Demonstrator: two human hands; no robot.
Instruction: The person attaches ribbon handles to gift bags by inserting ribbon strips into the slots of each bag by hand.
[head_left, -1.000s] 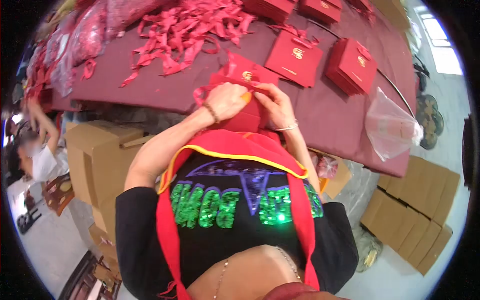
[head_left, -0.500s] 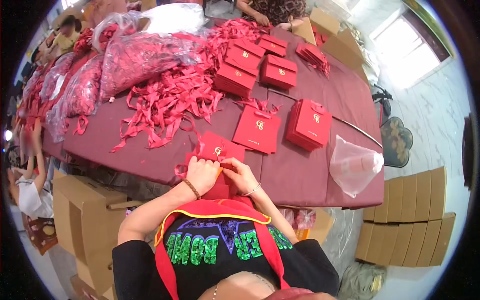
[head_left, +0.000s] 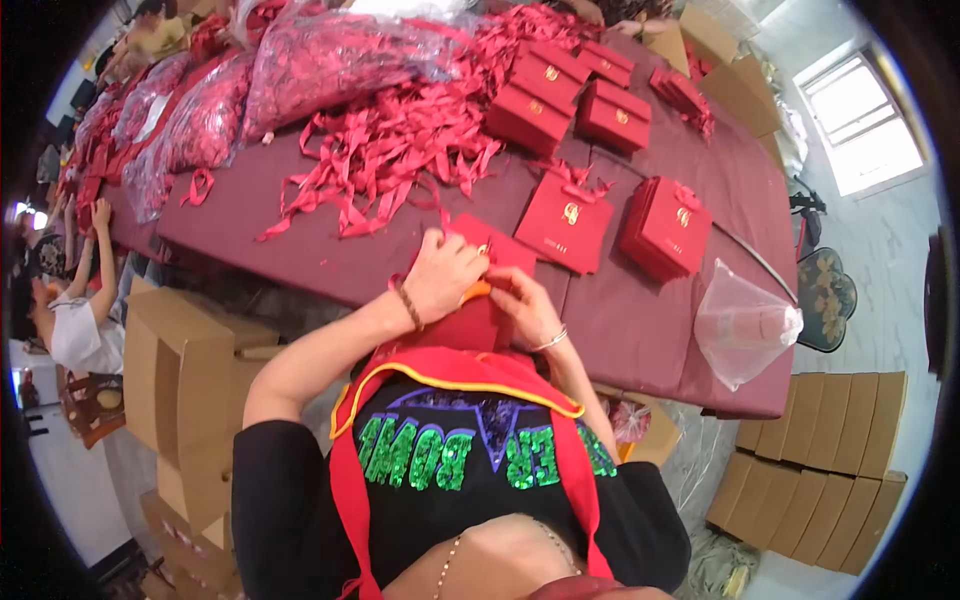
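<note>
My left hand (head_left: pixel 447 276), with a beaded bracelet, is closed at the upper edge of a red paper gift bag (head_left: pixel 462 328) held against the table's front edge. My right hand (head_left: pixel 528 308), wearing a silver bangle, pinches the same edge close beside it. A small orange piece (head_left: pixel 478 290) shows between the two hands; its kind I cannot make out. Just beyond my fingers lies another red bag (head_left: pixel 508 250) with gold print, partly covered by my left hand. A bit of red ribbon (head_left: pixel 445 215) shows above my left knuckles.
Loose red ribbons (head_left: pixel 385 165) heap across the table (head_left: pixel 620 345), beside plastic sacks (head_left: pixel 340 70). Red bag stacks (head_left: pixel 665 232) stand right, near a white plastic bag (head_left: pixel 742 325). Cardboard boxes (head_left: pixel 190 365) flank the table. A co-worker (head_left: pixel 80 320) is at the left.
The view has shifted, so the table and its contents sit further right and higher. Both hands stay together at the bag's edge, and the orange piece shows more between them.
</note>
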